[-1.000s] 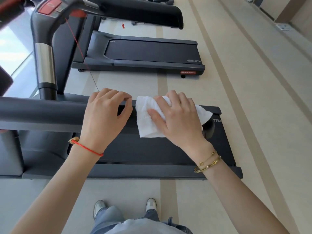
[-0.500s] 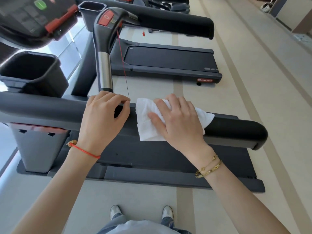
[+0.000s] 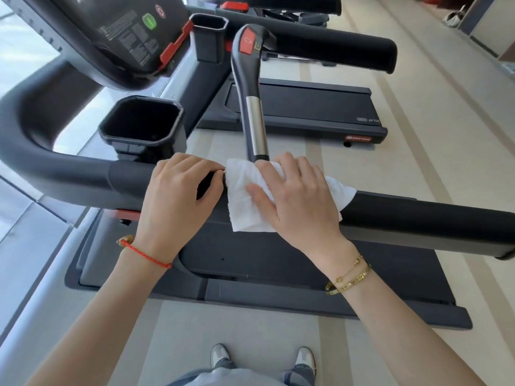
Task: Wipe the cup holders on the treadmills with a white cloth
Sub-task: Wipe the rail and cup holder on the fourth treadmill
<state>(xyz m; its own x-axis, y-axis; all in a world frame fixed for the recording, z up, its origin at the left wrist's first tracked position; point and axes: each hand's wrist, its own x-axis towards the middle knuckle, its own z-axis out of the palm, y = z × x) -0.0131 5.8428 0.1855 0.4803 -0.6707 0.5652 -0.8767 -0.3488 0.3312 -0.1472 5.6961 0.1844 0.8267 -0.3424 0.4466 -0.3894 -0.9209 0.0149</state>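
Note:
A white cloth [image 3: 241, 210] lies draped over the black handrail [image 3: 418, 218] of the nearest treadmill. My right hand [image 3: 295, 201] lies over the cloth and wraps it against the rail, thumb spread to the left. Just left of the cloth, my left hand [image 3: 178, 201] grips the bare rail with curled fingers. An open black cup holder [image 3: 178, 118] sits behind the rail, up and left of my left hand. A second cup holder [image 3: 209, 34] stands farther back beside the console. Neither hand touches a cup holder.
The console [image 3: 119, 32] with a green button rises at the top left. A grip post [image 3: 252, 90] with a red button and a silver band stands just behind the cloth. Below the rail is the treadmill deck [image 3: 278, 263]. Another treadmill [image 3: 301, 104] stands beyond, on beige floor.
The view has swung up and left, bringing both cup holders and the console into sight. Both hands and the cloth stay at the same spot on the rail.

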